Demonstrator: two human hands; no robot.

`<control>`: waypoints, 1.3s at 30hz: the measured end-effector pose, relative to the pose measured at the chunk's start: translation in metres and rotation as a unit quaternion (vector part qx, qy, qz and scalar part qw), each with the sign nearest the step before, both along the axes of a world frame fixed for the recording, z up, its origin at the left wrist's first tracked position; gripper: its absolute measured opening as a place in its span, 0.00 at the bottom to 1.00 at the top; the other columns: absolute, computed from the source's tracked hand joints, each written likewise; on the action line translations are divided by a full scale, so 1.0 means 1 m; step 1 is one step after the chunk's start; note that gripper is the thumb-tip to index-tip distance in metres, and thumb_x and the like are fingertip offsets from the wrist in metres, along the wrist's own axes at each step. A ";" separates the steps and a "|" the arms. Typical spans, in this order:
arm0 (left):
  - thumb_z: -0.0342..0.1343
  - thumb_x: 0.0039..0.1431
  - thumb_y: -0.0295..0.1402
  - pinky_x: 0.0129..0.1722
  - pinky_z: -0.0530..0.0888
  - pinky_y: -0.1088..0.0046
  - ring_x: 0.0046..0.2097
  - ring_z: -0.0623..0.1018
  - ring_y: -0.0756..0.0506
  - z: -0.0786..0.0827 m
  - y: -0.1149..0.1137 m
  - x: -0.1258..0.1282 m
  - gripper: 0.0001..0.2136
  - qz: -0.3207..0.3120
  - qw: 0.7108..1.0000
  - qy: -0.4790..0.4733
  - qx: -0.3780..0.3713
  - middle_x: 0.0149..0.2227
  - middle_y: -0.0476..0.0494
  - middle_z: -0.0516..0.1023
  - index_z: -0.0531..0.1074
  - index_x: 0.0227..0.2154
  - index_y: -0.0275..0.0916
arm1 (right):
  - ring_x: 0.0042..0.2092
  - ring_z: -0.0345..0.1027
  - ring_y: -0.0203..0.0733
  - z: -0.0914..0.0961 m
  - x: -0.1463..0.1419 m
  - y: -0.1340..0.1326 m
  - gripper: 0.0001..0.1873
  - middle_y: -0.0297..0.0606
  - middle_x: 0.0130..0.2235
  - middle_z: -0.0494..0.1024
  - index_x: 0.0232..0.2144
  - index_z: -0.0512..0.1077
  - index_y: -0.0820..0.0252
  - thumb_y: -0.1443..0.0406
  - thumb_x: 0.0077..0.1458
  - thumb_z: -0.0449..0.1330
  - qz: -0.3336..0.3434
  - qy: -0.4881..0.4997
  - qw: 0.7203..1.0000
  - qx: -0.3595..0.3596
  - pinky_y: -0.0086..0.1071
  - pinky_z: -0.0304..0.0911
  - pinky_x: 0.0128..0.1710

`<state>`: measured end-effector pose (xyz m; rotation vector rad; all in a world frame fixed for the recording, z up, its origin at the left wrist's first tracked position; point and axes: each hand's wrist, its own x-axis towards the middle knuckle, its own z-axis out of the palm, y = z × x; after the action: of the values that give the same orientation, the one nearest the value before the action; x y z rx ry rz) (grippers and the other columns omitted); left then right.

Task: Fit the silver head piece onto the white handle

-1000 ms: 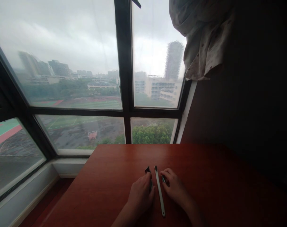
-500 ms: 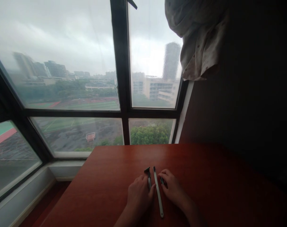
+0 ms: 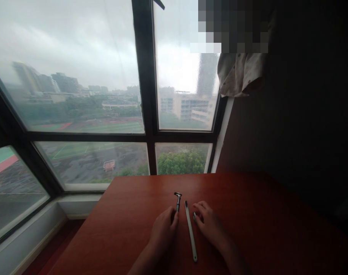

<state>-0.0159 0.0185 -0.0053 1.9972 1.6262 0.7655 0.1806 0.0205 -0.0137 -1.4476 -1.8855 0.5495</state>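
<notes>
A dark razor and pale toothbrush lie side by side, lengthwise.

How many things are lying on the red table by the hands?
3. A razor under the left hand, a long toothbrush lying between the hands, and a small dark thing at the right hand. The hands may hide more.

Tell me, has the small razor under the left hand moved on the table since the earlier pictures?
Yes. The razor has slid away from the person, toward the window: its head now lies past the far tip of the long white stick, with the left hand on its handle.
</notes>
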 end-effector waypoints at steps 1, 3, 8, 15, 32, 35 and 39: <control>0.43 0.62 0.37 0.31 0.63 0.73 0.31 0.72 0.46 -0.001 0.002 0.000 0.11 -0.004 0.999 -0.041 -0.004 0.28 0.48 0.73 0.63 0.26 0.41 | 0.41 0.70 0.42 0.000 0.000 0.000 0.20 0.41 0.44 0.73 0.46 0.73 0.58 0.72 0.52 0.52 -0.004 0.000 1.000 -0.002 0.30 0.64 0.43; 0.43 0.62 0.43 0.29 0.65 0.74 0.29 0.71 0.47 -0.003 0.006 0.000 0.14 -0.025 0.986 -0.162 -0.037 0.25 0.49 0.70 0.61 0.25 0.41 | 0.41 0.71 0.42 0.001 0.000 0.002 0.19 0.41 0.44 0.73 0.46 0.73 0.58 0.72 0.52 0.53 -0.009 0.013 1.000 -0.001 0.31 0.64 0.44; 0.51 0.54 0.55 0.23 0.67 0.75 0.23 0.71 0.50 -0.003 0.008 0.003 0.21 -0.103 0.873 -0.431 -0.203 0.23 0.54 0.66 0.63 0.31 0.39 | 0.37 0.70 0.42 0.004 -0.002 0.004 0.17 0.42 0.40 0.75 0.46 0.73 0.61 0.66 0.53 0.56 0.001 0.129 0.992 -0.004 0.31 0.67 0.38; 0.55 0.53 0.53 0.24 0.62 0.77 0.23 0.68 0.53 0.011 0.001 0.002 0.21 -0.166 0.844 -0.441 -0.255 0.26 0.49 0.70 0.66 0.30 0.36 | 0.28 0.68 0.37 0.011 -0.004 0.004 0.26 0.42 0.39 0.76 0.49 0.71 0.63 0.52 0.54 0.57 0.017 0.340 0.938 -0.071 0.29 0.65 0.26; 0.41 0.49 0.64 0.17 0.51 0.76 0.14 0.56 0.54 0.011 0.005 0.005 0.34 -0.081 0.898 -0.360 -0.241 0.11 0.57 0.57 0.71 0.21 0.34 | 0.34 0.69 0.43 0.021 -0.013 -0.007 0.20 0.43 0.36 0.78 0.40 0.76 0.62 0.53 0.53 0.60 0.057 0.298 0.951 -0.062 0.30 0.64 0.29; 0.41 0.48 0.65 0.18 0.49 0.75 0.14 0.55 0.54 0.014 0.004 0.004 0.34 -0.086 0.904 -0.337 -0.251 0.09 0.57 0.54 0.69 0.15 0.36 | 0.34 0.68 0.40 0.023 -0.012 -0.010 0.20 0.41 0.36 0.77 0.45 0.74 0.59 0.54 0.53 0.61 0.089 0.321 0.940 -0.071 0.29 0.64 0.30; 0.43 0.46 0.66 0.18 0.47 0.74 0.14 0.53 0.54 0.015 0.002 0.007 0.33 -0.113 0.895 -0.329 -0.280 0.08 0.57 0.51 0.65 0.11 0.38 | 0.33 0.66 0.37 0.026 -0.009 -0.013 0.22 0.39 0.37 0.75 0.49 0.71 0.57 0.55 0.54 0.62 0.133 0.361 0.916 -0.118 0.28 0.62 0.28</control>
<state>-0.0094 0.0202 0.0100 1.2836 1.0298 0.6776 0.1717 0.0080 0.0119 -0.9209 -1.4373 1.2822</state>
